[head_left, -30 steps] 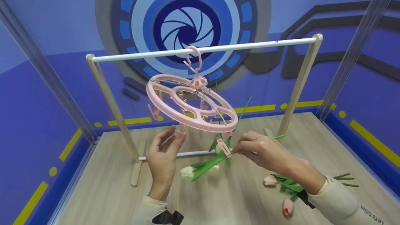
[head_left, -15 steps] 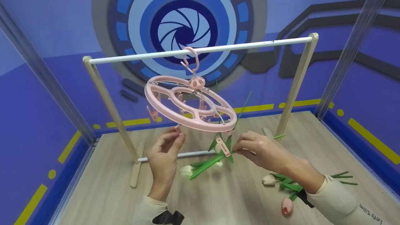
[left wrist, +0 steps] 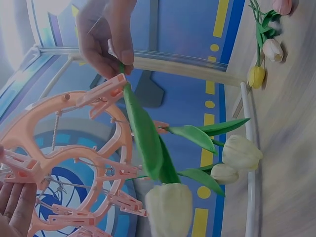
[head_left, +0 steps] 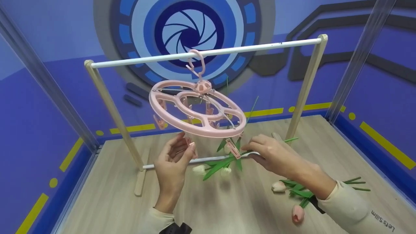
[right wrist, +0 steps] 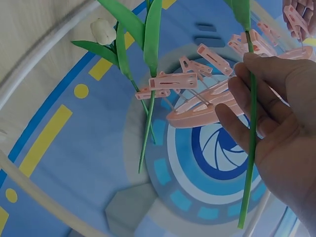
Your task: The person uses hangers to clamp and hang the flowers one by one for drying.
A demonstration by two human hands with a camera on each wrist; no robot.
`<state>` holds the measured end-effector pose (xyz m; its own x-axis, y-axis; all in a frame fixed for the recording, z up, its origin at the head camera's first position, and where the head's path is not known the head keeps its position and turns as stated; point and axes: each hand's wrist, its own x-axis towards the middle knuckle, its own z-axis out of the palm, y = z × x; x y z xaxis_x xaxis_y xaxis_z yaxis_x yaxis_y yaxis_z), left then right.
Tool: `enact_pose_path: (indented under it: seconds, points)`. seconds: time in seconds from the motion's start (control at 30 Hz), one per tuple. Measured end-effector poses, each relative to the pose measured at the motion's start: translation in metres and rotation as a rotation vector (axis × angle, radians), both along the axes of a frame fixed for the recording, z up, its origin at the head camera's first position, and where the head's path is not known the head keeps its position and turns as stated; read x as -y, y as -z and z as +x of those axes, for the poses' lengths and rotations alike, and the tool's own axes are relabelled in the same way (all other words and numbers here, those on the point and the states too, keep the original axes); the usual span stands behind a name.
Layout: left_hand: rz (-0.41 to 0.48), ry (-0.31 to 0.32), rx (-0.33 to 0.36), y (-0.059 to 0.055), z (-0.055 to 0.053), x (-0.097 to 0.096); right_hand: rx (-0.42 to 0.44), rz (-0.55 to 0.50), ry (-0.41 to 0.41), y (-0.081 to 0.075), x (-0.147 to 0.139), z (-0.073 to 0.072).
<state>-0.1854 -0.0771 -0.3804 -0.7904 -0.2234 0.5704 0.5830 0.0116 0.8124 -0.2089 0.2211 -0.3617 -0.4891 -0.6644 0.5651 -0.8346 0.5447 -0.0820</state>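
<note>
A round pink clip hanger (head_left: 196,128) hangs tilted by its hook from a white rod. My left hand (head_left: 172,162) pinches one of its pink clothespins (head_left: 194,152) below the rim, thumb in front and fingers behind. With thumb and fingertips, my right hand (head_left: 273,154) holds the green stem (right wrist: 247,187) of a white tulip (left wrist: 169,210), beside another pink clothespin (left wrist: 103,95) that sits against the stem. That tulip's bloom points down in the left wrist view. Behind it, two more white tulips (left wrist: 242,152) hang from clothespins, blooms down.
The white rod (head_left: 260,47) spans two wooden posts (head_left: 305,87), with a lower white bar (head_left: 208,159) near the table. Pink and pale tulips (head_left: 298,214) lie on the wooden table (head_left: 247,208) at the right; a yellow tulip (left wrist: 256,76) is there too. Blue walls (head_left: 383,107) surround it.
My left fingers have gone from apart, just under the clothespin, to pinching it, and it now hangs lower between them. The tulip's bloom has shifted slightly up and right. My right hand stays near the clip.
</note>
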Motion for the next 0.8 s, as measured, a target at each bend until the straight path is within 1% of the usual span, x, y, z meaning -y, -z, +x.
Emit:
enact_pose_path:
  seconds: [0.07, 0.17, 0.33, 0.5, 0.6, 0.7, 0.8]
  points:
    - [-0.016, 0.011, -0.005, 0.0000, 0.0007, -0.0011, -0.007, 0.016, 0.024, -0.0007, -0.0018, -0.0006]
    - [-0.028, 0.020, -0.016, 0.0005, 0.0023, -0.0015, -0.007, 0.032, 0.032, -0.0007, -0.0030, -0.0022]
    - [-0.043, 0.014, -0.028, 0.0024, 0.0030, -0.0029, -0.030, 0.003, -0.003, 0.0001, -0.0041, -0.0048]
    - [-0.043, 0.012, -0.025, 0.0068, 0.0034, -0.0034, -0.058, -0.078, -0.079, 0.0000, -0.0003, -0.0017]
    - [-0.045, 0.009, -0.028, 0.0082, 0.0028, -0.0021, -0.054, -0.158, -0.159, -0.0008, 0.0028, 0.0003]
    - [-0.045, 0.004, -0.034, 0.0082, 0.0017, -0.0008, -0.018, -0.230, -0.231, -0.0021, 0.0032, 0.0014]
    - [-0.057, -0.004, -0.036, 0.0077, 0.0014, 0.0007, 0.036, -0.263, -0.263, -0.0033, -0.0005, 0.0024]
